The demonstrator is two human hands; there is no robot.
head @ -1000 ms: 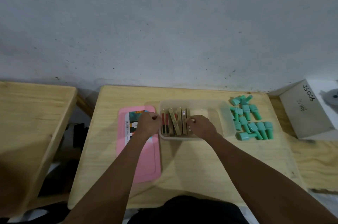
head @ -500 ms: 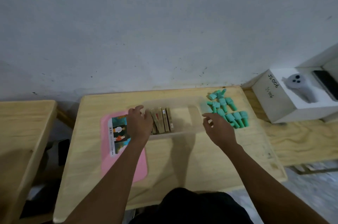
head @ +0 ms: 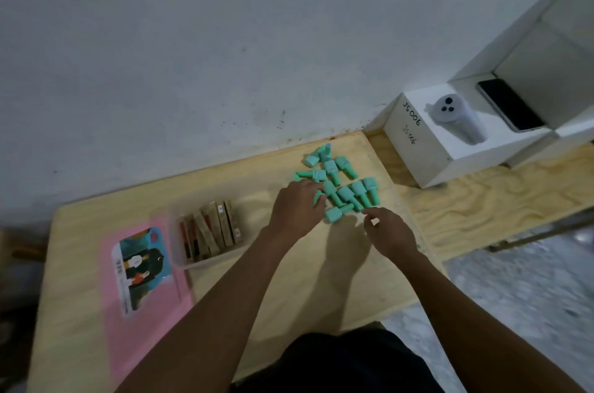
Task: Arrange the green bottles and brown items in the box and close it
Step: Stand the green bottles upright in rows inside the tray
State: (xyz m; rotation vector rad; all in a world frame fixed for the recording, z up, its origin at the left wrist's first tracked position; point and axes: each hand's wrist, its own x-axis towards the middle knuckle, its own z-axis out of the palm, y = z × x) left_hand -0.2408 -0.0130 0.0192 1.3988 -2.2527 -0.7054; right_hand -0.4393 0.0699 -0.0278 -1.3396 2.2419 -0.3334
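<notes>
Several green bottles (head: 340,187) lie in a loose pile at the table's far right. My left hand (head: 297,208) reaches over the pile's left edge, and its fingers curl round one green bottle (head: 319,198). My right hand (head: 387,232) hovers just right of the pile's near edge with thumb and forefinger bent close together and nothing visible between them. A translucent box (head: 205,264) sits left of my hands. Several brown items (head: 210,228) stand on edge in its left half. The box's pink lid (head: 144,322), bearing a picture label, lies flat to its left.
The wooden table (head: 321,290) ends close to the right of the bottles. A white box (head: 418,151) marked JS006 stands beyond on a lower wooden surface, with a grey controller (head: 456,118) and a phone (head: 509,105) on white boxes. A wall rises behind the table.
My left hand left the brown items and swung right onto the green bottles. My right hand moved right past the pile's near edge. The view turned right.
</notes>
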